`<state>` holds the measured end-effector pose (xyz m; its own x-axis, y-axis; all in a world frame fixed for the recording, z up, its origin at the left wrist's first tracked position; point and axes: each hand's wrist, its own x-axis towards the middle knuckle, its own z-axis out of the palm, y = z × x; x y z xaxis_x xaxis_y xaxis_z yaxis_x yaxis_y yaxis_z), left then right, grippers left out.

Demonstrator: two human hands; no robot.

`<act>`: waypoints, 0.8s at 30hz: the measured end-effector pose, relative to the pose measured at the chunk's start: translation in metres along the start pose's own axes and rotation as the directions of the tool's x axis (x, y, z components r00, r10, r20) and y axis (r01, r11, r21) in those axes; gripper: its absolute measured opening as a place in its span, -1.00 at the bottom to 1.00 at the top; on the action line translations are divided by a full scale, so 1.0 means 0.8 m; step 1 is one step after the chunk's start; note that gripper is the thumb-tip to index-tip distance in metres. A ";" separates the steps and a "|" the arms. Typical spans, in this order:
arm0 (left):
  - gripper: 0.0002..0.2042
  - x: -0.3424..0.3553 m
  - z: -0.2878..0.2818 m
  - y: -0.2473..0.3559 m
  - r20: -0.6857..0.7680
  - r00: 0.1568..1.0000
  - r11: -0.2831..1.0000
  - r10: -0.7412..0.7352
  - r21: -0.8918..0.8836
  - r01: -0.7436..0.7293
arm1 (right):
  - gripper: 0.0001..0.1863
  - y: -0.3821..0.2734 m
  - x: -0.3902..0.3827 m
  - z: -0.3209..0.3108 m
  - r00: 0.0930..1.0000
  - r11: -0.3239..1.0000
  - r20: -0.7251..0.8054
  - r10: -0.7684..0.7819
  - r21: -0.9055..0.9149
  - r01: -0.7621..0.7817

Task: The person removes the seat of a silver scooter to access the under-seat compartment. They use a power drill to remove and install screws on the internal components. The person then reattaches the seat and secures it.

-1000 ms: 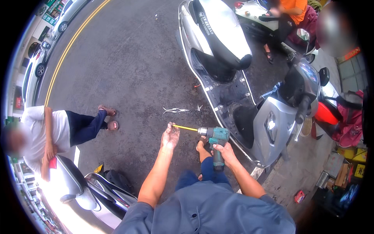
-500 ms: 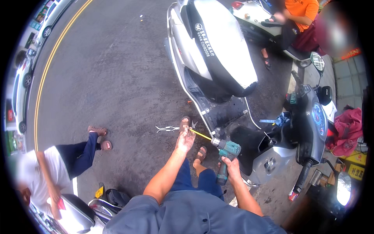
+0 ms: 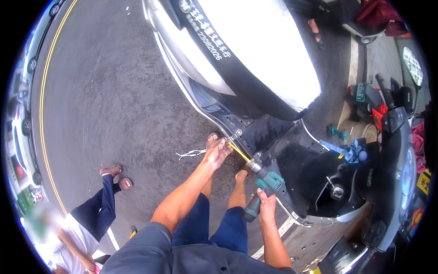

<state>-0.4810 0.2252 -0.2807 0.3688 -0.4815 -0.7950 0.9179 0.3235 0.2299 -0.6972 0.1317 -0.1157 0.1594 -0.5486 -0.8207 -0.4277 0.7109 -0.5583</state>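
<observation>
My right hand (image 3: 267, 204) grips a teal-and-black cordless drill (image 3: 273, 180) by its handle. A long yellow screwdriver bit (image 3: 239, 151) runs from the chuck up and to the left. At its far end, my left hand (image 3: 218, 154) has its fingers gathered round the tip; any small part between them is too small to make out. The bit lies over the left edge of the scooter's footboard (image 3: 273, 137), where bare metal and bolt holes show. The scooter's seat (image 3: 269, 50) is white on top with black sides.
A silver plier-like tool (image 3: 190, 154) lies on the asphalt left of my foot. A blue cloth (image 3: 353, 150) and a teal tool (image 3: 336, 133) are beyond the footboard. The scooter's front panel (image 3: 337, 192) stands to the right. A person in white (image 3: 80, 235) is at the lower left.
My view has moved closer to the scooter, which now fills more of the picture. The drill and both hands have come up to the footboard's left edge.
</observation>
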 end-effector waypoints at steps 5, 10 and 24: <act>-0.88 0.043 -0.002 -0.020 -0.061 0.990 0.991 -0.129 -0.052 0.126 | -0.68 -0.011 0.063 -0.034 0.871 0.600 0.220 -0.439 -0.650 0.467; -0.88 0.080 -0.022 -0.066 -0.073 0.975 0.972 -0.209 -0.125 0.199 | -0.67 -0.013 0.097 -0.048 0.926 0.762 0.112 -0.359 -0.537 0.361; -0.84 0.221 -0.010 -0.157 -0.410 0.901 0.986 -0.139 -0.146 0.086 | -0.65 0.008 0.182 -0.004 0.922 0.745 0.130 -0.365 -0.553 0.373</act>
<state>-0.5322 0.1063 -0.4549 0.1446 -0.1451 -0.9788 0.9150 0.3960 0.0765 -0.6796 0.0547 -0.2382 0.4184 -0.7080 -0.5689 -0.7514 0.0819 -0.6547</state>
